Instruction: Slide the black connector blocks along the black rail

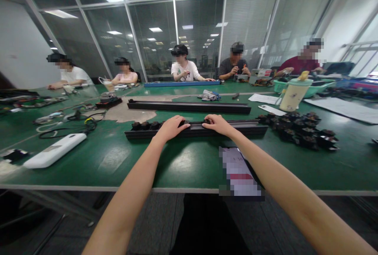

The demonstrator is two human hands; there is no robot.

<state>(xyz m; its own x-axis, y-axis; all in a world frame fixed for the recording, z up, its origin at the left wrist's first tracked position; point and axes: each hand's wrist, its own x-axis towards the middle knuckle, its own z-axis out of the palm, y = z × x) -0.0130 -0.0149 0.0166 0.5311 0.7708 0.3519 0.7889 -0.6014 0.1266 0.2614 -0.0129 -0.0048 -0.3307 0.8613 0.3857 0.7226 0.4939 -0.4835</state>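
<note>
A long black rail (195, 132) lies across the table in front of me. Several small black parts (144, 125) sit in a row in its left half. My left hand (172, 127) is over the right end of that row, its thumb and fingers closed around a dark part mostly hidden by them. My right hand (219, 125) is farther right on the same rail, with thumb and fingertips pinching another small black part (207, 121). A bare stretch of rail channel shows between my hands.
Another black rail (189, 106) lies behind. A heap of black parts (304, 129) is at right, near a cream bottle (295, 94). A phone (240, 172) lies at the front edge, a white device (56, 150) at left. Several people sit across the table beyond a blue bar (183, 84).
</note>
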